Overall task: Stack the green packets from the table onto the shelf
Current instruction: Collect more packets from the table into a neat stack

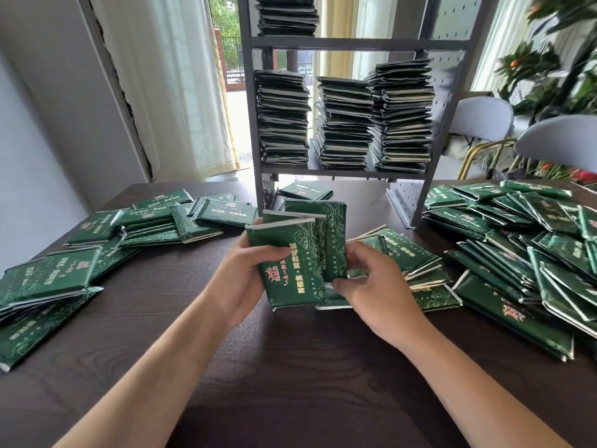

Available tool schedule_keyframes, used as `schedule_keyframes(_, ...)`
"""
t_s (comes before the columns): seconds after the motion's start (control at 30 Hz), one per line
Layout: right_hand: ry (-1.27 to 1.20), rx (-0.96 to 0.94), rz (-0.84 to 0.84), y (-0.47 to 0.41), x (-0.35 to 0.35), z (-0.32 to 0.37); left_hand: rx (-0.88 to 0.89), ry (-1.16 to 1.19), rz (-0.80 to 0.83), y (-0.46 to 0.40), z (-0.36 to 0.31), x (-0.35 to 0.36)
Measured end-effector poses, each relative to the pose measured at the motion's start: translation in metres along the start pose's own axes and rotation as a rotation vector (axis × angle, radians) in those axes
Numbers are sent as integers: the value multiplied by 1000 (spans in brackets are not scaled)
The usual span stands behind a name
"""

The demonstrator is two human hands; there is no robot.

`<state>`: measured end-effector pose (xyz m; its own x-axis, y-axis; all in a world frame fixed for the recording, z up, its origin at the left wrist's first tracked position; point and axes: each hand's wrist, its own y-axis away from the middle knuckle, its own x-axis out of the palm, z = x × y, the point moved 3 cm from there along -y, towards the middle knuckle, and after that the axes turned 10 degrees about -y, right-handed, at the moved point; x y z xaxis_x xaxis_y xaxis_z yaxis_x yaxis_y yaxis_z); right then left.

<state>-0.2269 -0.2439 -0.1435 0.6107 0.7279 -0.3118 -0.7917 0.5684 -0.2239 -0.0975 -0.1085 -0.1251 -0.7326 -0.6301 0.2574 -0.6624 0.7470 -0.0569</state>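
Observation:
Both hands hold a small bunch of green packets (298,253) upright above the middle of the dark table (290,376). My left hand (245,279) grips the bunch from the left side, and my right hand (371,286) clasps its lower right edge. Loose green packets lie in piles at the left (97,247) and at the right (523,247). The grey metal shelf (352,43) stands at the table's far edge, with three tall stacks of packets (345,121) on its lower board and another stack (287,14) on the board above.
Two pale grey chairs (484,114) stand to the right of the shelf, with leafy plants (549,69) behind them. White curtains (168,79) and a window lie behind the shelf. A single packet (307,190) lies under the shelf's lowest board.

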Motion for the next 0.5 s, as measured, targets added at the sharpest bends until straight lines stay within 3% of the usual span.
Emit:
schedule_keyframes(0.13,342,-124,-138,2,-10,4,81,-71,-9,0,0,-1)
schedule_keyframes(0.27,612,6,-84,3,-9,1,87,-151,-28,1,2,-2)
schedule_keyframes(0.5,660,33,-6,7,-2,3,-44,-412,3,4,15,8)
